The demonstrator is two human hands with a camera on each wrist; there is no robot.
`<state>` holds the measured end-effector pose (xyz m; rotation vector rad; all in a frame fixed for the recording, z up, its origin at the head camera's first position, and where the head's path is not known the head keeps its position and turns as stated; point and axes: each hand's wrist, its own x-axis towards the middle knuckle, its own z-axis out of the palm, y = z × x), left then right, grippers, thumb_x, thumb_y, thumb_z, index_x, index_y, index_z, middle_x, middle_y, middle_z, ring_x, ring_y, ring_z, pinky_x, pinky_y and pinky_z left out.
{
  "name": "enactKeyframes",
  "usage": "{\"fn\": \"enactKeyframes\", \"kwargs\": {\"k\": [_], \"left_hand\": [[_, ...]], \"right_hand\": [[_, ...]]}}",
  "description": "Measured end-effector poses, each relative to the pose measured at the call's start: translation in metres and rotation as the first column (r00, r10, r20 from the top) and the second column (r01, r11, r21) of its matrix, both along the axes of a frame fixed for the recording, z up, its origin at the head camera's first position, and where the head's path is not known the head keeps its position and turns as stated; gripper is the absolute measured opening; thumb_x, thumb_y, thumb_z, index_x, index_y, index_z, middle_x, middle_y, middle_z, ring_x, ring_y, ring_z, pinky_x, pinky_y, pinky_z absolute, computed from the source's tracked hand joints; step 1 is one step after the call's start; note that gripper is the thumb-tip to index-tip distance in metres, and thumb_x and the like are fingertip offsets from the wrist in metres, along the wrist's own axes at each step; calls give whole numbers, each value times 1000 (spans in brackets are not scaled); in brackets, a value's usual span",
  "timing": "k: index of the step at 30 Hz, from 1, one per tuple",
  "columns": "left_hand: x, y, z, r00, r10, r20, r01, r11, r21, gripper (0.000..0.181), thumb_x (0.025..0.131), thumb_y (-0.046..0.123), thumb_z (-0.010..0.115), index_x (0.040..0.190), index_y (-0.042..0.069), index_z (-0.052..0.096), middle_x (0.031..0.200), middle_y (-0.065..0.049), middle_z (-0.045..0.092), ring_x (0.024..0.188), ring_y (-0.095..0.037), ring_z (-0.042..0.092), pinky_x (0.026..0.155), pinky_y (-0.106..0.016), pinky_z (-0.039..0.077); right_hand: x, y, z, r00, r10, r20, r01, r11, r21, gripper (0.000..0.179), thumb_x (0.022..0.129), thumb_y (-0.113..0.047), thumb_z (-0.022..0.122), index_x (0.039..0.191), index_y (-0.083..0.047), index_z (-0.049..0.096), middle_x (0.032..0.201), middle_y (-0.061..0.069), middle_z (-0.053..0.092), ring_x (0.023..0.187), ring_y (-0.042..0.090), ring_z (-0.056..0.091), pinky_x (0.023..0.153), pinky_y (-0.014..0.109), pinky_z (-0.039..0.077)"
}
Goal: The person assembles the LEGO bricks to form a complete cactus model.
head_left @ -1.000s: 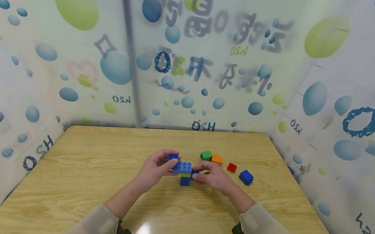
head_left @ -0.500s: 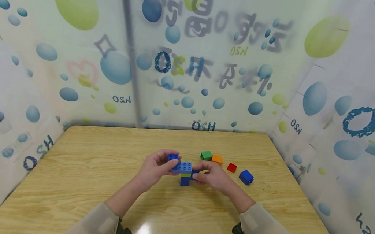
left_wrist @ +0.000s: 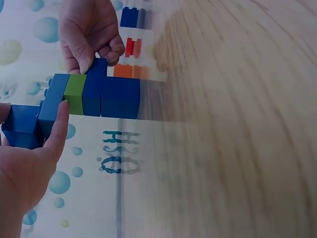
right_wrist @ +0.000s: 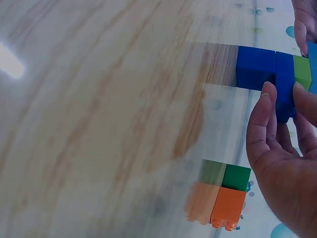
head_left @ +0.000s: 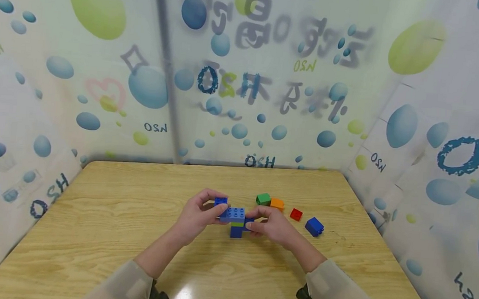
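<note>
A small structure of stacked toy bricks stands on the table between both hands. Its base is a dark blue brick (head_left: 236, 232), with a dark blue brick (left_wrist: 92, 94) jutting out to the right just above. Over that come a lime green brick (head_left: 237, 224) and a longer light blue brick (head_left: 234, 215). Another dark blue brick (head_left: 221, 200) sits on the light blue one's left end. My left hand (head_left: 195, 215) pinches this left end, thumb in front, one finger reaching along the light blue brick. With thumb and fingers, my right hand (head_left: 275, 225) grips the jutting brick.
Loose bricks lie behind and right of the structure: a green brick (head_left: 263, 199), an orange brick (head_left: 277, 204) against it, a red brick (head_left: 296, 214) and a blue brick (head_left: 314, 227). A patterned curtain (head_left: 240, 135) rises at the wooden table's (head_left: 134, 193) back edge.
</note>
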<state>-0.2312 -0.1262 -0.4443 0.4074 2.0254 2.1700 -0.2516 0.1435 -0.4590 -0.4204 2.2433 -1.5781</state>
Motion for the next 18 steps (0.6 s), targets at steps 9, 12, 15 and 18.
{"fn": "enactKeyframes", "kwargs": {"k": [9, 12, 15, 18], "left_hand": [[1, 2, 6, 1000, 18, -4, -19, 999, -28, 32, 108, 10, 70, 137, -1, 61, 130, -28, 66, 107, -25, 73, 91, -51, 68], [1, 4, 7, 1000, 24, -6, -24, 999, -44, 32, 108, 9, 70, 136, -1, 62, 128, -25, 67, 105, -24, 72, 90, -51, 68], [1, 4, 7, 1000, 25, -11, -26, 998, -51, 31, 108, 9, 70, 136, -1, 62, 128, -25, 68, 103, -24, 72, 89, -50, 68], [1, 3, 7, 1000, 23, -8, -24, 998, -56, 31, 108, 10, 70, 136, 0, 62, 128, -25, 67, 104, -24, 71, 89, -49, 69]], "right_hand": [[1, 0, 2, 1000, -2, -1, 2, 1000, -1, 24, 105, -10, 74, 126, 0, 72, 127, 20, 68, 95, 27, 78, 89, 42, 69], [1, 0, 2, 1000, -1, -2, 1, 1000, -2, 24, 105, -10, 74, 126, 0, 72, 127, 20, 68, 95, 27, 78, 90, 42, 69], [0, 0, 1, 1000, -1, -2, 1, 1000, -1, 24, 105, -11, 74, 126, 0, 72, 127, 20, 68, 95, 26, 78, 90, 42, 69], [0, 0, 0, 1000, -2, -1, 2, 1000, -1, 24, 105, -11, 74, 126, 0, 72, 127, 20, 68, 95, 26, 78, 89, 42, 69]]}}
